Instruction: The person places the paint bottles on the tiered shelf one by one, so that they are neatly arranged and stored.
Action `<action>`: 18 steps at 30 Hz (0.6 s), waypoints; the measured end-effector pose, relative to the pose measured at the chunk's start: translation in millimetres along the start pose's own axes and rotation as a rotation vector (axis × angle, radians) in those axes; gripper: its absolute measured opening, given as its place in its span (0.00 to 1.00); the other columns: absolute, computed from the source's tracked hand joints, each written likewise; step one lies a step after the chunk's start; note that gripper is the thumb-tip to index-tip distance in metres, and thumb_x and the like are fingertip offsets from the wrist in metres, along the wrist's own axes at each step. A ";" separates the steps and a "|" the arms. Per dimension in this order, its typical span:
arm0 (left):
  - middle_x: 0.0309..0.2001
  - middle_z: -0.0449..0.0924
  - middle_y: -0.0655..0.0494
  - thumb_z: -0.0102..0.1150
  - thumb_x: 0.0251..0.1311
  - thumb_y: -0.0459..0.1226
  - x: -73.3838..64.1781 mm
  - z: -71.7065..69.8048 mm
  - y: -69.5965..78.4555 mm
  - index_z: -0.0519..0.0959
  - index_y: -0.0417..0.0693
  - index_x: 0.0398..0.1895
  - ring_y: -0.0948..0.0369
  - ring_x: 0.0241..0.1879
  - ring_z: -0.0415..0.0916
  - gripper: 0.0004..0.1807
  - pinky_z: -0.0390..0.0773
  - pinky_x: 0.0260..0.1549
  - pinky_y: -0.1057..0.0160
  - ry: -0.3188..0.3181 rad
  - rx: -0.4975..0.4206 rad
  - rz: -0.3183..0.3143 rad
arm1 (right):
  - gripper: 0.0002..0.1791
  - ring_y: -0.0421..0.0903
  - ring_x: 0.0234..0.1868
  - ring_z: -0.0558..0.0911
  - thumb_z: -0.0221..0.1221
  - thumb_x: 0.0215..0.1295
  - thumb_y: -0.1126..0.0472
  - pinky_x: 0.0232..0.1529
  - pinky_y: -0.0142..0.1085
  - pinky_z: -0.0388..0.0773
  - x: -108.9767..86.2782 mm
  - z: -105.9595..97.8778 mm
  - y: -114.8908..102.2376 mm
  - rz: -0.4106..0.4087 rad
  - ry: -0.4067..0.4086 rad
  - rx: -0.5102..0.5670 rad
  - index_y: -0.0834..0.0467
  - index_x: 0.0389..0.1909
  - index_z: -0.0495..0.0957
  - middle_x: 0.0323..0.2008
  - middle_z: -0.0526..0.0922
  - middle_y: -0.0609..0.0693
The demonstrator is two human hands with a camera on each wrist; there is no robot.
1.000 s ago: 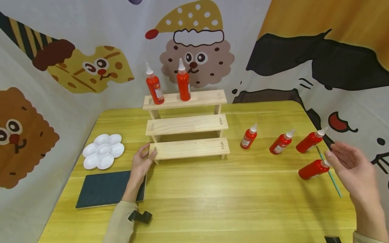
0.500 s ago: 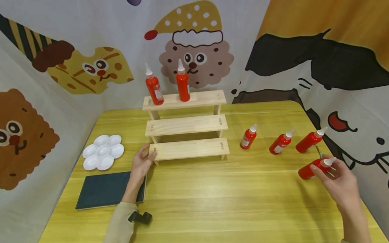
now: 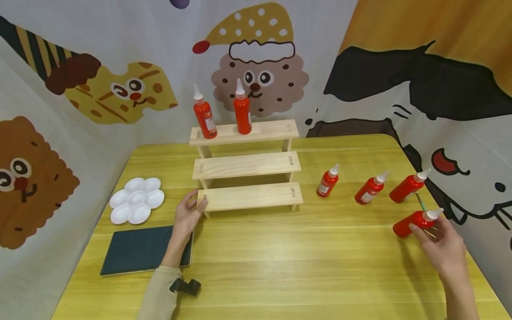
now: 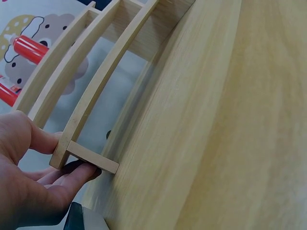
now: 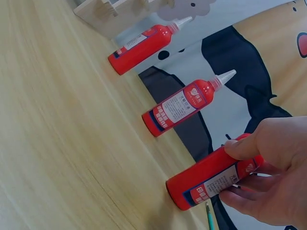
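Observation:
My right hand (image 3: 446,251) pinches a red squeeze bottle (image 3: 406,226) with a white nozzle between thumb and fingers, at the table's right side. In the right wrist view, the thumb lies along the upper side of this bottle (image 5: 206,177), its label facing the camera. My left hand (image 3: 186,220) grips the left end of the lowest step of a three-step wooden rack (image 3: 248,198). Seen from the left wrist, the thumb is on top of the board (image 4: 91,100) and the fingers are beneath it. Two red bottles (image 3: 242,116) stand on the rack's top step.
Right of the rack stand three more red bottles (image 3: 327,182). A thin green-handled paintbrush (image 3: 421,202) lies partly behind the held bottle. At the left are a white flower-shaped palette (image 3: 137,200) and a dark flat board (image 3: 136,250). A printed curtain (image 3: 312,26) hangs behind the table.
My right hand has moved left from beside the front right bottle and taken hold of it near its neck. The left hand has stayed on the rack.

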State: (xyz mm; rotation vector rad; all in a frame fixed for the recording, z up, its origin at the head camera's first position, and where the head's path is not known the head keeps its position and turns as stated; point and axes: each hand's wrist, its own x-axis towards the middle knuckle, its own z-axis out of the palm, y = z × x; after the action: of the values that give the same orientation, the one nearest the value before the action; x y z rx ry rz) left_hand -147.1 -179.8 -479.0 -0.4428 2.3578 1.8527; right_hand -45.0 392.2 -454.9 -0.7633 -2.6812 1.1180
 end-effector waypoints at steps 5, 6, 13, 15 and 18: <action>0.69 0.72 0.37 0.56 0.73 0.39 -1.4 -1.1 -0.9 0.60 0.47 0.78 0.44 0.62 0.77 0.33 0.76 0.42 0.76 -0.001 0.008 0.016 | 0.36 0.63 0.67 0.73 0.60 0.73 0.57 0.61 0.28 0.69 -1.6 0.5 -4.3 -0.019 0.076 0.002 0.63 0.76 0.59 0.70 0.69 0.69; 0.69 0.72 0.37 0.56 0.73 0.39 -1.5 -1.2 -1.0 0.61 0.47 0.78 0.45 0.62 0.77 0.33 0.76 0.42 0.76 0.001 0.006 0.017 | 0.35 0.59 0.67 0.74 0.61 0.73 0.57 0.59 0.25 0.70 -2.0 -0.1 -6.4 -0.023 0.092 0.004 0.63 0.75 0.60 0.70 0.70 0.68; 0.69 0.72 0.37 0.56 0.73 0.38 -0.4 -0.9 -1.1 0.61 0.47 0.78 0.44 0.63 0.76 0.32 0.76 0.40 0.77 0.006 -0.003 0.017 | 0.33 0.49 0.69 0.76 0.61 0.72 0.58 0.62 0.26 0.69 -4.4 -11.5 -31.5 -0.044 0.163 0.016 0.57 0.75 0.63 0.70 0.72 0.63; 0.69 0.72 0.37 0.56 0.73 0.38 0.0 -0.9 -1.4 0.61 0.47 0.78 0.44 0.63 0.76 0.32 0.76 0.40 0.77 0.007 -0.004 0.021 | 0.33 0.43 0.67 0.77 0.61 0.72 0.59 0.62 0.25 0.69 -5.8 -15.3 -39.9 -0.049 0.179 0.024 0.54 0.75 0.63 0.70 0.72 0.61; 0.69 0.72 0.36 0.56 0.73 0.38 0.2 -0.9 -1.5 0.61 0.47 0.78 0.43 0.63 0.76 0.32 0.76 0.40 0.77 0.006 -0.002 0.023 | 0.31 0.29 0.60 0.76 0.60 0.73 0.60 0.63 0.23 0.68 -8.3 -21.0 -51.8 -0.071 0.202 0.043 0.52 0.75 0.64 0.71 0.72 0.60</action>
State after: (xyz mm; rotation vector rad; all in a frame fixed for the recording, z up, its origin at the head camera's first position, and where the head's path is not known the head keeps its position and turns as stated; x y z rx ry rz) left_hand -146.8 -181.0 -480.2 -0.4233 2.3757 1.8657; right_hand -52.1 370.4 -403.3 -0.7253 -2.4885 1.0194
